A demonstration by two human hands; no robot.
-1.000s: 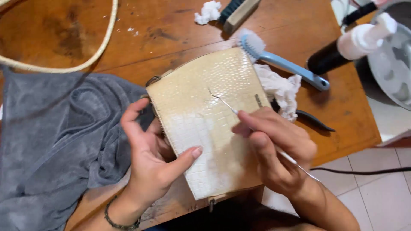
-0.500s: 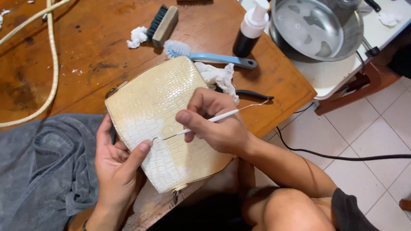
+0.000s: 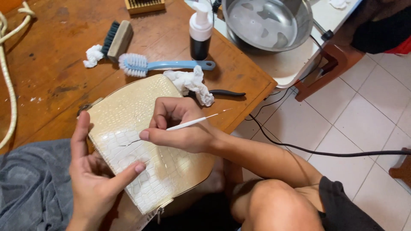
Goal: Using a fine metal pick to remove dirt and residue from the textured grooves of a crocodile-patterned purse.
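On the cream bag [image 3: 141, 141], right hand [image 3: 182, 126] pinches a thin brush [image 3: 188, 123]

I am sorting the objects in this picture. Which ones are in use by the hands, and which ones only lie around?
In use:
- cream bag, held by the left hand
- thin brush, held in the right hand, tip on the bag

Lying about:
- blue brush
- wooden brush
- pump bottle
- steel bowl
- crumpled tissue
- grey towel
- rope
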